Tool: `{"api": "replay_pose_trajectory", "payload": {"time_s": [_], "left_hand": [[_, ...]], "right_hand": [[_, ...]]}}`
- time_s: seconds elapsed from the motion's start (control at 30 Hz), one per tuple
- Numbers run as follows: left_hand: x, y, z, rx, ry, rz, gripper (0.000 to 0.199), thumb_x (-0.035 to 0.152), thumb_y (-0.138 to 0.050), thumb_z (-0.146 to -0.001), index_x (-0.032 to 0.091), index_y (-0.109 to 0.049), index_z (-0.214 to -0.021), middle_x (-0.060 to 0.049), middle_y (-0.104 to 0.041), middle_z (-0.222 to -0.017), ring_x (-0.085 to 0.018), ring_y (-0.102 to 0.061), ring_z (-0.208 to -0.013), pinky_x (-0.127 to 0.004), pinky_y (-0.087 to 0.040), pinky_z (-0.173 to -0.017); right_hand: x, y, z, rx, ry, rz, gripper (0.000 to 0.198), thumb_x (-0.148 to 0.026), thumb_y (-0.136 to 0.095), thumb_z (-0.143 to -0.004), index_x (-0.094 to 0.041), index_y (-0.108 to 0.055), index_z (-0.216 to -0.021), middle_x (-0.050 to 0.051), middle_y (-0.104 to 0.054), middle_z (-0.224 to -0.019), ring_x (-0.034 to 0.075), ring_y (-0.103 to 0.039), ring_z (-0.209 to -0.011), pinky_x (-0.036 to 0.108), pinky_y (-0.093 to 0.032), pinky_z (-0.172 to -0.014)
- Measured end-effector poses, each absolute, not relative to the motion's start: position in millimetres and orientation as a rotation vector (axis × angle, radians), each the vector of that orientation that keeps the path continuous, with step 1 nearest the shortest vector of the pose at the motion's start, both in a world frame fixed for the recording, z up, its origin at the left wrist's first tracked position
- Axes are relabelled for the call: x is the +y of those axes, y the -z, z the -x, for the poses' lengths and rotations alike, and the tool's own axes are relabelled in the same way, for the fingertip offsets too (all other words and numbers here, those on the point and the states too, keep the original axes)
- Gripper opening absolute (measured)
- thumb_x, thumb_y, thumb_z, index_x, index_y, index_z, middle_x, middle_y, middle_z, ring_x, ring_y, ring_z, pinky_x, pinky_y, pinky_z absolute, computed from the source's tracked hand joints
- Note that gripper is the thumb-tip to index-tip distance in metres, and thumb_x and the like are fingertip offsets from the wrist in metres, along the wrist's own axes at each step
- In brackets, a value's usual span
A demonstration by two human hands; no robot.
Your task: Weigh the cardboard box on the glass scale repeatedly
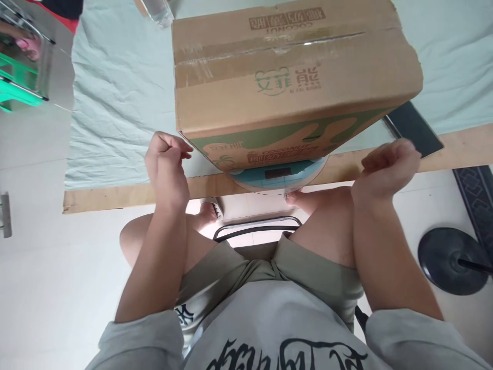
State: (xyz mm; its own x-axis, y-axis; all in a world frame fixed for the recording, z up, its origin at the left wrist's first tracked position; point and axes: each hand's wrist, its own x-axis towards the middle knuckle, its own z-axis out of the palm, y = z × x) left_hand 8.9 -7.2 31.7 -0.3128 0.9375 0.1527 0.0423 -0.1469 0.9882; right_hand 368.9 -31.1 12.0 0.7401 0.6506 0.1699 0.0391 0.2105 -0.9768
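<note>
A large cardboard box (292,67) with green and brown print stands on a round glass scale (254,177) that has a blue face and a dark display. Only the scale's front part shows; the box hides the rest. My left hand (167,162) is beside the box's near left corner, its fingers curled in and no object visible in them. To the right of the box, my right hand (387,167) hovers over the table edge, also loosely closed with nothing seen inside. Neither hand appears to grip the box.
Light green cloth covers the table (115,118), which has a bare wooden front edge (111,198). A flat dark panel (418,128) lies near my right hand. Clear plastic (157,10) is at the back left. A green stool (19,85) and a round black base (450,259) are on the floor.
</note>
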Motion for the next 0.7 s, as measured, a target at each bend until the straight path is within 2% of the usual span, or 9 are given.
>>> {"api": "replay_pose_trajectory", "payload": {"time_s": [0.07, 0.13, 0.2, 0.37, 0.53, 0.7], "left_hand": [[-5.7, -22.1, 2.0, 1.429, -1.608, -1.221, 0.044, 0.023, -0.072, -0.074, 0.018, -0.031, -0.059, 0.001, -0.037, -0.06, -0.008, -0.04, -0.063, -0.033, -0.031, -0.063], [-8.6, -12.9, 10.0, 1.429, -1.603, -1.23, 0.048, 0.022, -0.07, -0.072, 0.017, -0.026, -0.052, 0.001, -0.027, -0.052, -0.006, -0.03, -0.055, -0.034, -0.019, -0.058], [-12.7, -6.9, 13.4, 1.428, -1.554, -1.222, 0.049, 0.021, -0.068, -0.07, 0.016, -0.025, -0.047, 0.001, -0.025, -0.049, -0.006, -0.027, -0.051, -0.035, -0.011, -0.056], [-14.0, -6.0, 5.4, 1.428, -1.469, -1.226, 0.046, 0.02, -0.062, -0.068, 0.017, -0.022, -0.048, 0.001, -0.018, -0.052, -0.007, -0.018, -0.052, -0.035, -0.009, -0.058], [-11.1, -4.0, -4.0, 1.439, -1.425, -1.213, 0.037, 0.022, -0.057, -0.065, 0.018, -0.024, -0.049, 0.002, -0.017, -0.053, -0.009, -0.016, -0.053, -0.035, -0.009, -0.058], [-9.3, -1.1, -7.2, 1.46, -1.322, -1.182, 0.043, 0.022, -0.059, -0.064, 0.019, -0.018, -0.052, 0.003, -0.012, -0.056, -0.008, -0.011, -0.055, -0.033, -0.007, -0.058]], "right_hand": [[-33.1, -5.2, -376.4, -0.595, -0.416, 1.324, 0.045, -0.04, -0.054, -0.066, -0.02, -0.013, -0.063, -0.003, -0.008, -0.058, 0.006, -0.011, -0.05, 0.026, -0.008, -0.048], [-34.6, -1.5, -380.2, -0.583, -0.406, 1.338, 0.046, -0.038, -0.055, -0.062, -0.02, -0.013, -0.06, -0.003, -0.008, -0.055, 0.006, -0.01, -0.048, 0.026, -0.007, -0.047], [-34.4, -1.0, -380.3, -0.59, -0.415, 1.35, 0.045, -0.037, -0.055, -0.059, -0.02, -0.014, -0.058, -0.004, -0.009, -0.053, 0.005, -0.011, -0.047, 0.026, -0.008, -0.047], [-30.0, -5.5, -369.1, -0.67, -0.414, 1.365, 0.038, -0.041, -0.051, -0.063, -0.021, -0.02, -0.053, -0.003, -0.017, -0.048, 0.006, -0.018, -0.043, 0.026, -0.011, -0.045], [-32.1, -3.9, -357.1, -0.786, -0.402, 1.413, 0.027, -0.038, -0.055, -0.072, -0.021, -0.044, -0.054, -0.003, -0.037, -0.046, 0.009, -0.031, -0.041, 0.027, -0.018, -0.043], [-34.1, 1.4, -357.9, -0.847, -0.482, 1.501, 0.025, -0.04, -0.061, -0.078, -0.019, -0.061, -0.065, -0.002, -0.048, -0.05, 0.009, -0.036, -0.042, 0.026, -0.023, -0.043]]}}
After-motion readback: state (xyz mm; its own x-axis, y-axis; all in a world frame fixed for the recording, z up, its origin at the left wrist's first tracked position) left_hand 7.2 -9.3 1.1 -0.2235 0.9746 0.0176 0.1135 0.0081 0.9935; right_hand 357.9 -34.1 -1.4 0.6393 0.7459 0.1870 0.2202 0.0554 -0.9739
